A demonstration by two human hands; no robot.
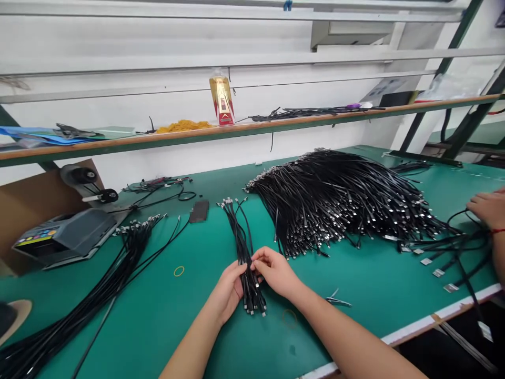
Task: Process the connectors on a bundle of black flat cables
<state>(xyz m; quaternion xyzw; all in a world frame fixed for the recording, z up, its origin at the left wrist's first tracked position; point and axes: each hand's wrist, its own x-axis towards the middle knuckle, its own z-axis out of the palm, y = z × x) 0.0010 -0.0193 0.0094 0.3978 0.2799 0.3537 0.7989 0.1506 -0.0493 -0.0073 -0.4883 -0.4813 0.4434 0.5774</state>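
Observation:
A bundle of black cables (239, 238) with silvery metal plugs at both ends lies lengthwise in front of me. My left hand (231, 289) is closed round the bundle from the left, its thumb across the top. From the right, my right hand (276, 271) pinches at the bundle's edge, where one cable (249, 231) runs down to the fingertips. What else may sit between those fingertips is hidden. Below my hands the lower plugs (254, 308) fan out just above or on the green mat; I cannot tell which.
A big heap of black cables (335, 195) covers the back right. More cables (130, 258) lie left, beside a grey machine (71, 237). Rubber bands (179, 271) and small snips (337, 300) rest on the green table (165, 326). Another person's hand (489, 208) touches cables at right.

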